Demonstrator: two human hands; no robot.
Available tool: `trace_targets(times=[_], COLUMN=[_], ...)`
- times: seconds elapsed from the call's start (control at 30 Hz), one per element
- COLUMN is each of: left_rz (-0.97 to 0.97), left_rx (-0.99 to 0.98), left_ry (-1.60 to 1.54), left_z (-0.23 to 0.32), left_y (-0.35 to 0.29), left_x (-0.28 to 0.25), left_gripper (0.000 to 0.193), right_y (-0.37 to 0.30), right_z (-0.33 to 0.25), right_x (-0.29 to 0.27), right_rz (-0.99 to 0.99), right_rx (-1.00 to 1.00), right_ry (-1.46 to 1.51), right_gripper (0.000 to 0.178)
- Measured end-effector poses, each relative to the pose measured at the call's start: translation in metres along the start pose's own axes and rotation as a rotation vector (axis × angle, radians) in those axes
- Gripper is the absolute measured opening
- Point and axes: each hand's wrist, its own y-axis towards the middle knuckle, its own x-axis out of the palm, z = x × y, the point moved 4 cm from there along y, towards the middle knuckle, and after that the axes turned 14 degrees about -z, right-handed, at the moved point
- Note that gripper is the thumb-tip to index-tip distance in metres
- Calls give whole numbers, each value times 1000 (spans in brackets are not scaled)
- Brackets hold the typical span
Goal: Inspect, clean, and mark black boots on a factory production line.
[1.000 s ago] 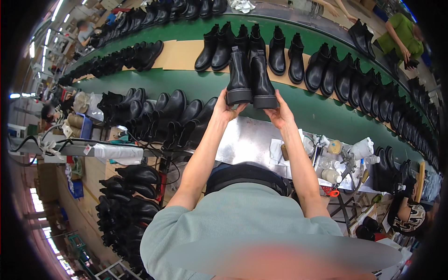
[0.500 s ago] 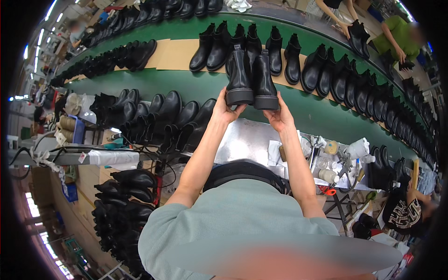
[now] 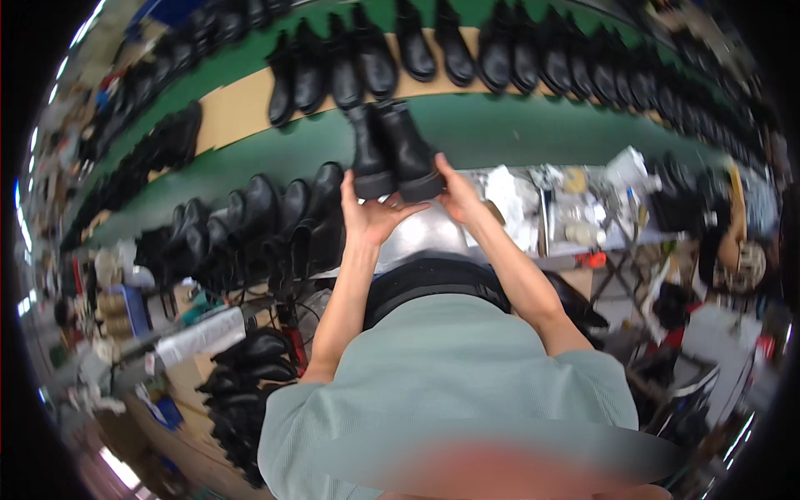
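A pair of black ankle boots is held up side by side over the green bench, heels toward me, shafts leaning away. My left hand (image 3: 371, 218) is closed on the heel end of the left boot (image 3: 369, 154), its thumb stretched across beneath the soles. The right boot (image 3: 408, 150) is gripped at its heel and sole by my right hand (image 3: 455, 193). The two boots touch or nearly touch. Just beyond their tops, a row of black boots (image 3: 374, 62) stands on a cardboard strip (image 3: 236, 108).
More black boots (image 3: 260, 204) stand close by my left arm. Right of my right hand, the metal worktop holds crumpled white paper (image 3: 510, 200), bottles and a white container (image 3: 627, 169). Dark boots (image 3: 254, 354) are stacked low at left. A person (image 3: 737, 258) is at the far right.
Both hands have carried the boots leftward, and the pair sits closer together. The view has swung and is blurrier, so the bench rows appear shifted.
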Motion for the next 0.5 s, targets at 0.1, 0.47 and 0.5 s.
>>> trace_targets(times=[0.1, 0.47, 0.5], left_rz=[-102, -170, -173], left_rx=[-18, -78, -94], left_ry=[113, -69, -68], left_z=[-14, -30, -33], left_y=[-18, -15, -13], left_x=[6, -3, -2], left_gripper=[82, 86, 86], right_y=[-27, -131, -124], right_z=[15, -40, -38], right_x=[-5, -129, -133], right_rz=[74, 858, 871], right_rx=[67, -58, -93], right_ry=[-91, -1477, -1547], right_gripper=[56, 24, 24])
